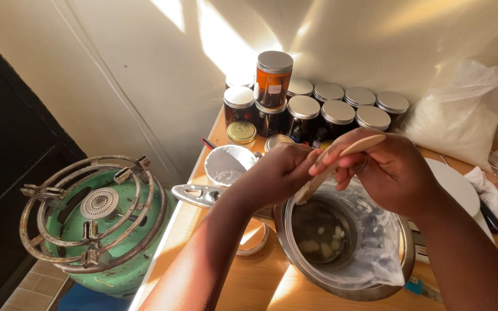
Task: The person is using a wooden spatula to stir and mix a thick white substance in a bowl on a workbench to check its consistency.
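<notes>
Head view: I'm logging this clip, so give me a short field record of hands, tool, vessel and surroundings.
left hand: touching the stick's lower part
right hand: grips the wooden stick
vessel: metal bowl with clear plastic bag and pale lumps
behind: dark lidded jars
left: green gas burner

A white label (pixel 274 89) sits on the tall amber jar (pixel 272 79); a bulging white plastic bag (pixel 459 115) stands far right.

Nine dark silver-lidded jars (pixel 304 115), one gold-lidded jar (pixel 241 133), one green gas burner (pixel 96 222), one white cup (pixel 229 164), one steel bowl (pixel 347 242), two hands (pixel 341 170)
</notes>
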